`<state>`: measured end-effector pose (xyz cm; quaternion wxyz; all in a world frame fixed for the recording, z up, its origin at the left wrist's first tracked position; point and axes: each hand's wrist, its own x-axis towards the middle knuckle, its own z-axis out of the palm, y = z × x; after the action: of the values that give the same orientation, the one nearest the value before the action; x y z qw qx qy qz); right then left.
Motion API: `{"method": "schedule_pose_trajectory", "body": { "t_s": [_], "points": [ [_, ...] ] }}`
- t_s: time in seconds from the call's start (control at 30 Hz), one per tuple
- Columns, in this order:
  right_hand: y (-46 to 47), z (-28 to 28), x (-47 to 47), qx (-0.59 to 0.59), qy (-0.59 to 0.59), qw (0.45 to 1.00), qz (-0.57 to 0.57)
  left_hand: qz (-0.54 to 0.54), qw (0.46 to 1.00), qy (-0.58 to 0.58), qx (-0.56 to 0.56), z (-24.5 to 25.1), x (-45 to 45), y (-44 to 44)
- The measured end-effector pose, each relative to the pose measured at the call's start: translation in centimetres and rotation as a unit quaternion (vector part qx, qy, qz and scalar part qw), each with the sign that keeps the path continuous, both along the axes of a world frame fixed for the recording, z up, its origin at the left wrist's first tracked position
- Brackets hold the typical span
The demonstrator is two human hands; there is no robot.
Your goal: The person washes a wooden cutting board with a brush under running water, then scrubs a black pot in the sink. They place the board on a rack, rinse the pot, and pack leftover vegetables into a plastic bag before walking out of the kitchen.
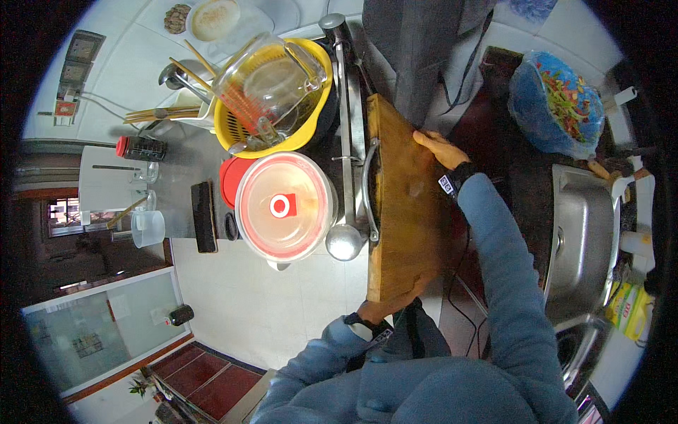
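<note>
A thick wooden cutting board (pixel 410 196) with a metal handle (pixel 368 193) on its left side is held tilted between my two hands. My right hand (pixel 439 148) grips its upper right edge, the thumb lying over the wood. At the board's lower end, my left hand (pixel 397 305) holds the edge, its fingers partly hidden. Left of the board are a round metal knob-like end (pixel 344 242) and a lidded round container (pixel 286 206) with a red-rimmed clear lid. A yellow plastic colander (pixel 312 127) holds a clear glass measuring jug (pixel 265 79).
A stainless-steel sink (pixel 582 233) lies to the right, below a blue bag-lined bowl of cut vegetables (pixel 561 106). At left are a dark phone (pixel 204 217), a red lid (pixel 233 180) and a red-capped jar (pixel 140 148). A black cable (pixel 458 297) hangs near my right arm.
</note>
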<state>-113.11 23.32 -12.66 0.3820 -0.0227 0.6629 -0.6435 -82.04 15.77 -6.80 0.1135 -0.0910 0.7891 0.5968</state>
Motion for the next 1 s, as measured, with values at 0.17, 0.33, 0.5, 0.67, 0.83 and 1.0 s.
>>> {"method": "schedule_pose_trajectory", "body": {
  "t_s": [0.17, 0.33, 0.5, 0.67, 0.83, 1.0],
  "points": [
    [-1.3, 1.6, -1.2, 0.049, 0.050, 0.995, 0.068, 0.032, 0.998, 0.005, -0.048, -4.2, 0.0, 1.8],
    [-1.8, 0.6, -2.2, 0.020, 0.036, 0.999, 0.030, 0.040, 0.983, -0.143, 0.107, -4.4, -0.7, 1.4],
    [-1.4, -1.8, -3.4, -0.045, 0.017, 0.994, 0.099, 0.076, 0.972, -0.135, 0.178, -3.7, -1.5, 1.2],
    [-1.6, -3.4, -2.7, 0.053, 0.071, 0.996, 0.031, 0.073, 0.994, 0.035, -0.079, -7.4, -0.8, 1.5],
    [-3.5, -4.1, -0.8, -0.012, 0.062, 0.998, 0.011, 0.084, 0.990, 0.032, -0.105, -9.7, 0.0, 0.2],
    [-4.6, -2.5, 0.3, 0.094, 0.260, 0.958, 0.078, 0.077, 0.991, 0.016, -0.104, -8.2, -0.5, -2.2]
  ]
}}
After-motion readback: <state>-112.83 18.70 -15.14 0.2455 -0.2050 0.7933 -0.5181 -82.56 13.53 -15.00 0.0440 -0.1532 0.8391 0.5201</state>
